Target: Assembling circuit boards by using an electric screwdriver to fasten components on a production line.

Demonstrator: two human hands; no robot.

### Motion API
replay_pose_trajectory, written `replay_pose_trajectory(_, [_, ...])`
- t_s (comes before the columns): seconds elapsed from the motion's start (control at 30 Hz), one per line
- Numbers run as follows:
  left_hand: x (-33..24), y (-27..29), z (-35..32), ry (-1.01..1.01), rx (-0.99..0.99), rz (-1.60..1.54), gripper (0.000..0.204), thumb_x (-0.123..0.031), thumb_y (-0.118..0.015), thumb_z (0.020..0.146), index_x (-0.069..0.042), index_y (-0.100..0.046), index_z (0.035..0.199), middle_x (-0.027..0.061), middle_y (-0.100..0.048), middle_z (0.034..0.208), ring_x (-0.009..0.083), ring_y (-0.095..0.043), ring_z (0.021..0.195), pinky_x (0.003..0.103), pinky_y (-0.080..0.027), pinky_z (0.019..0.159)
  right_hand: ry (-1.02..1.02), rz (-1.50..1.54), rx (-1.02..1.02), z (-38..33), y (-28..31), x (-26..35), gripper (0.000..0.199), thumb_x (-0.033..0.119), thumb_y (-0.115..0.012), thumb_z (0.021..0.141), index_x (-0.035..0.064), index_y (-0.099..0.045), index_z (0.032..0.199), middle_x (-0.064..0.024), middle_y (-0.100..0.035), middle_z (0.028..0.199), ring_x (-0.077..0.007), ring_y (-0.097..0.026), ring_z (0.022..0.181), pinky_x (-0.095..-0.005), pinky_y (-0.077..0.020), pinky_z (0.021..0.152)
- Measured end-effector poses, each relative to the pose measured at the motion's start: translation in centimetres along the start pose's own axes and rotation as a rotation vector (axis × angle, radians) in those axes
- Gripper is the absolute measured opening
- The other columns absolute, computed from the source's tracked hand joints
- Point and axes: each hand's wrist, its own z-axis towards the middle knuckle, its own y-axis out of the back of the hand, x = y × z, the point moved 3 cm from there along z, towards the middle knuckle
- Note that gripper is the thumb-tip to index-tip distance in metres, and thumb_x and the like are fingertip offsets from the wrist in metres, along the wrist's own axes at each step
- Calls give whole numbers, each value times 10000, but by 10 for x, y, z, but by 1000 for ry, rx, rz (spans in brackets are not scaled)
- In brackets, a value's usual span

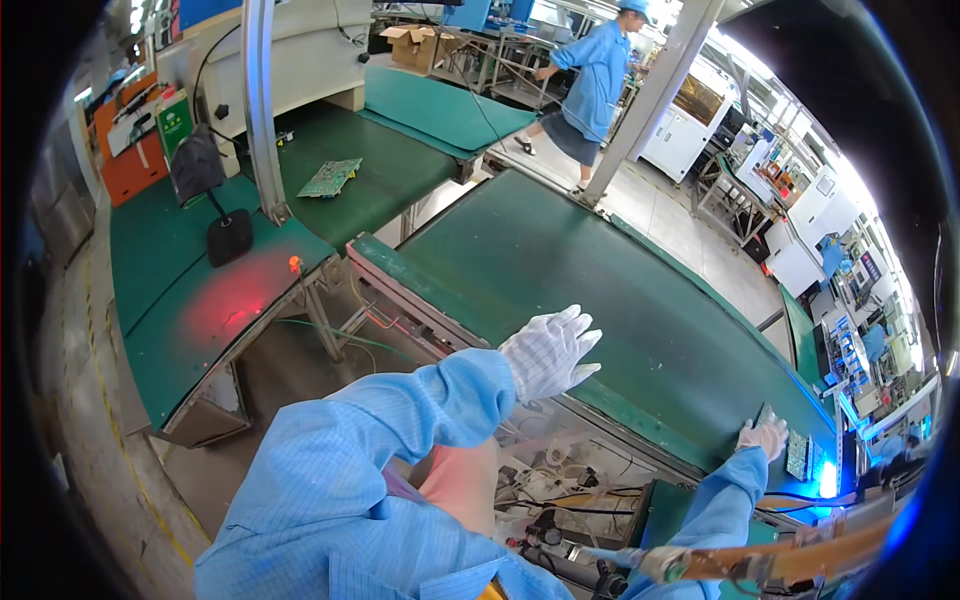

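My left hand [548, 352], in a white striped glove, reaches over the near edge of the long green conveyor belt [580, 255]. Its fingers are spread and hold nothing. Far to the right, my right hand [764, 438], gloved too, is closed at a small circuit board [766, 412] on the belt's right end. The fingertips are small and partly hidden there. Just right of that hand lies another green circuit board [798, 455], close to a bright blue light [828, 480].
A larger circuit board [330, 178] lies on the left belt section. Red light falls on a green-topped table [165, 290] bearing a black stand [229, 236]. A metal post [650, 105] rises behind the belt; a person [592, 85] in blue walks past. Cables [560, 485] sit below the near edge.
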Motion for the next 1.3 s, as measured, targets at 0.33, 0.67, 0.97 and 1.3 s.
replay_pose_trajectory(0.33, [-4,-5,8,-10,5,-24,489,-486,-504,935,-108,-600,1229,99,-567,1242,263,-502,1228,396,-440,964,-62,34,-28,46,-84,-69,323,229,-584,900,60,-625,1173,-173,-669,1053,-337,-659,972,-439,-534,815])
replay_pose_trajectory(0.67, [-2,-7,3,5,43,-36,491,-490,-501,935,-99,-620,1206,111,-581,1256,278,-509,1232,398,-449,956,14,269,-66,18,-11,-17,416,386,-415,997,59,-606,1169,-218,-682,917,-382,-662,879,-472,-530,736])
replay_pose_trajectory(0.97, [0,-10,1,7,-88,28,504,-466,-587,894,-126,-586,1265,74,-584,1262,263,-513,1204,379,-460,935,81,1583,301,-48,63,52,554,500,-429,1004,-16,-618,1069,9,-484,719,-100,-471,659,-257,-360,539])
replay_pose_trajectory(1.3, [-38,30,-26,355,107,-1138,812,-465,-747,784,-4,-418,1365,203,-538,1295,299,-538,1211,409,-448,1020,385,1759,768,-147,140,102,501,340,-356,1055,-60,-454,1340,-120,-618,1193,-184,-637,906,-296,-517,780])
